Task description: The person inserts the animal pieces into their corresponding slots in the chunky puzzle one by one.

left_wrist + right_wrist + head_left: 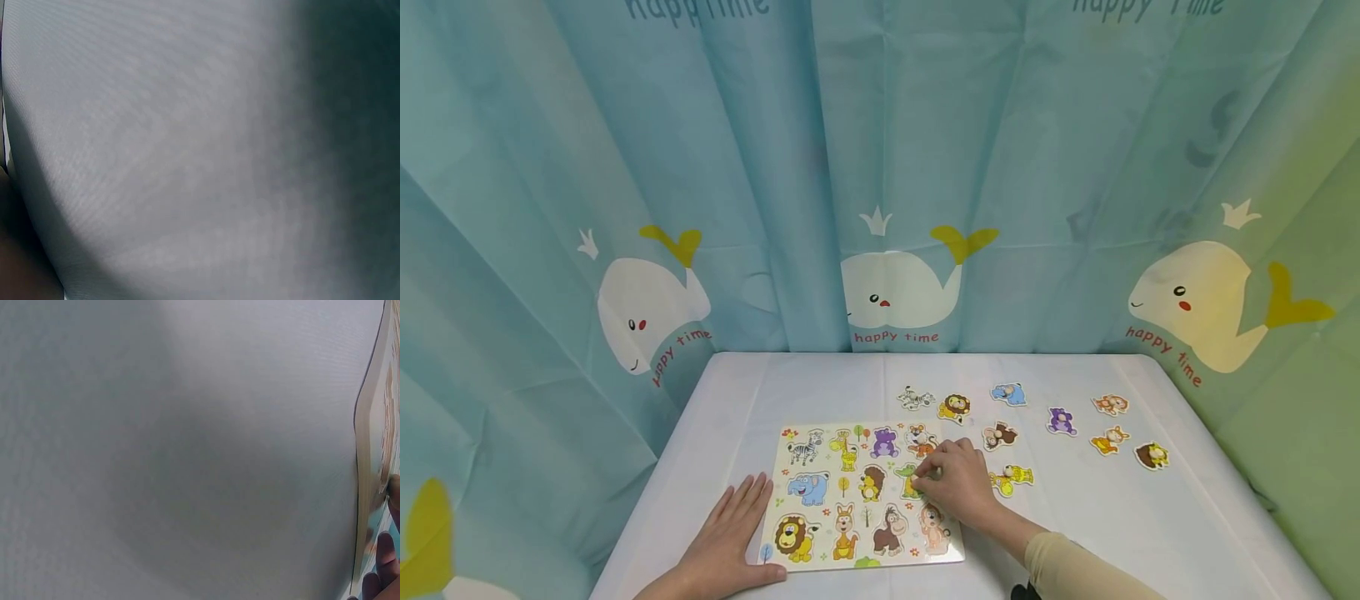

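Observation:
A puzzle board [842,530] printed with animals lies on the white table. My left hand [724,533] rests at its left edge, fingers straight and thumb along the lower left corner. Over the board's right side, my right hand [958,483] pinches a green crocodile piece [907,481] at its picture; the fingertips cover part of it. Just above sits the tiger [919,440]. In the right wrist view the fingers [386,550] show at the right edge, beside the board's rim [364,456]. The left wrist view is mostly blurred tabletop.
Loose animal pieces lie right of and behind the board: a zebra [916,398], a lion [953,407], an elephant [1008,394], a purple hippo [1061,421], a kangaroo [1109,440] and others. A giraffe piece [1017,475] lies close to my right wrist. Blue curtains [880,167] hang behind the table.

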### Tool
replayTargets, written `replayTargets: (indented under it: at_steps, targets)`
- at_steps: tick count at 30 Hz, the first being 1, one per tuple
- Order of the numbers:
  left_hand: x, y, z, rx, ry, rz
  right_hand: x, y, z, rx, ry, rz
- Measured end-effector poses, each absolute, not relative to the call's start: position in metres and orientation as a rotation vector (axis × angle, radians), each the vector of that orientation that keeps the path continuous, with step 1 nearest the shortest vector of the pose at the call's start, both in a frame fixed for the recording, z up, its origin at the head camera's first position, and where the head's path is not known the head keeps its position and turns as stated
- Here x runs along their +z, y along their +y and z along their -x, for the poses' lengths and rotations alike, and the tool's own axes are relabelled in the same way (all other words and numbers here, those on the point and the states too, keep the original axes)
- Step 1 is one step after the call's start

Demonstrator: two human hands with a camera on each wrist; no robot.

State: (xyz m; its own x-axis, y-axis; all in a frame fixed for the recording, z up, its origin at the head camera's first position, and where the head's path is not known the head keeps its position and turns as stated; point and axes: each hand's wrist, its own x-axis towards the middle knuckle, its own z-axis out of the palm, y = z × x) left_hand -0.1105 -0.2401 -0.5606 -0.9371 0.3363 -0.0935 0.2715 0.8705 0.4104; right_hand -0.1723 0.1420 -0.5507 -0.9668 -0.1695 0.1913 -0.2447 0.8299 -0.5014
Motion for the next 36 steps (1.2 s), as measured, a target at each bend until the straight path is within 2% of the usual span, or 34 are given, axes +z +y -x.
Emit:
replayTargets:
  at_steps: [20, 36]
  targets:
    - [-0.556, -0.239, 0.110, 0.597, 2.863, -0.457, -0.551, 0.142, 0.172, 0.802, -2.879, -0.313]
    - [-0.558, -0.239, 0.110, 0.562, 2.864, -0.451, -0.521, 0.169, 0.183, 1.079, -2.810, -0.258]
